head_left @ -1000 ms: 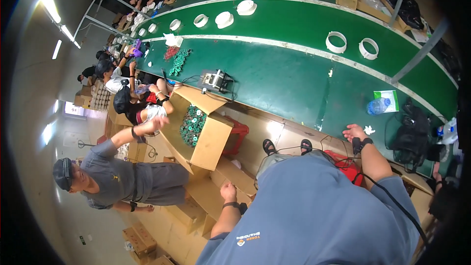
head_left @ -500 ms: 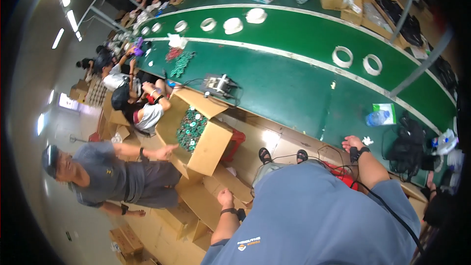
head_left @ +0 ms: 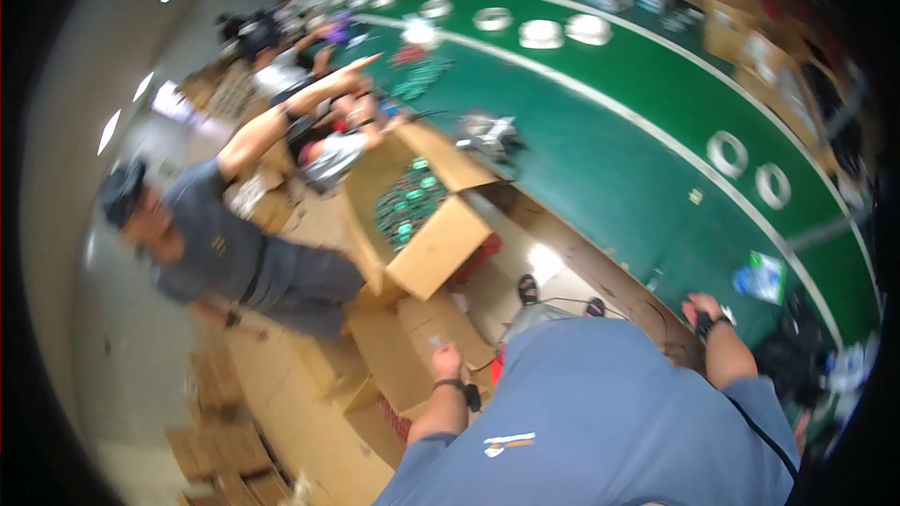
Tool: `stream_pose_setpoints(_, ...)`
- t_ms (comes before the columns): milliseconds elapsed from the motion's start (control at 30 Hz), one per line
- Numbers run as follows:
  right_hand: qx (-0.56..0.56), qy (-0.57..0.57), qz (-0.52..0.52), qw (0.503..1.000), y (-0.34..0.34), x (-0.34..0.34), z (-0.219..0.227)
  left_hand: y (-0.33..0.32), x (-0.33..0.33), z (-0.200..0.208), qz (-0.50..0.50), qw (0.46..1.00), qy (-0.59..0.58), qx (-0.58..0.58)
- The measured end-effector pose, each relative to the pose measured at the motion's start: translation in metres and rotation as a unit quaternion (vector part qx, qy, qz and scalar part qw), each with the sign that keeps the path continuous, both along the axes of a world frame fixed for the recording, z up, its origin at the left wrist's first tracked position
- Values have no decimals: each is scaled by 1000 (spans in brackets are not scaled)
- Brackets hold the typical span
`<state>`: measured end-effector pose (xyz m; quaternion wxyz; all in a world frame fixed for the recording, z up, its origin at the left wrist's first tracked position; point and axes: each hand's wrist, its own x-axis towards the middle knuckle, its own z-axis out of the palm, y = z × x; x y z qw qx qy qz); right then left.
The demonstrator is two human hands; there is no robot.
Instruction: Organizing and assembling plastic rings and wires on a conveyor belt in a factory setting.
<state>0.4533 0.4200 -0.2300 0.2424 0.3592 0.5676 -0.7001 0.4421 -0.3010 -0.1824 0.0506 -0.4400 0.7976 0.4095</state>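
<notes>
My left hand (head_left: 448,363) hangs over an opened cardboard box (head_left: 398,342), its fingers curled into a loose fist with nothing visible in it. At the near edge of the green workbench (head_left: 600,169), my right hand (head_left: 701,307) has loosely bent fingers, slightly apart, and no object shows in it. A small white piece (head_left: 728,314) lies beside that hand. Both wrists wear dark bands. Ahead of my left hand, a taller carton (head_left: 441,248) contains many small green and dark ring-like parts (head_left: 410,203). The picture is blurred by motion.
A person (head_left: 248,244) stands at left, one arm (head_left: 291,117) stretched over the carton toward the bench. White rings (head_left: 727,155) sit on the green conveyor (head_left: 647,84). A grey metal device (head_left: 487,134), a bottle (head_left: 750,281) and black bags (head_left: 792,347) are on the bench.
The view has swung, so the bench and carton appear shifted right. The standing person's arm has risen from the carton to point toward the bench. My hands keep much the same pose.
</notes>
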Motion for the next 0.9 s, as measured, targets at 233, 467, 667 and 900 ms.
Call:
stream_pose_setpoints(233, 75, -140, -122, 980, -44, -35, 51, 2, -27, 7, 28, 994, -67, 84)
stream_pose_setpoints(467, 71, -83, -124, 986, -81, -96, 80, -34, -96, 11, 26, 990, -8, 138)
stream_pose_setpoints(667, 90, -41, -58, 993, -144, -198, 120, -72, -146, 18, 29, 980, -14, 194)
stream_pose_setpoints(900, 59, 12, 4, 998, -213, -326, 155, -148, -135, 7, 95, 961, -27, 256)
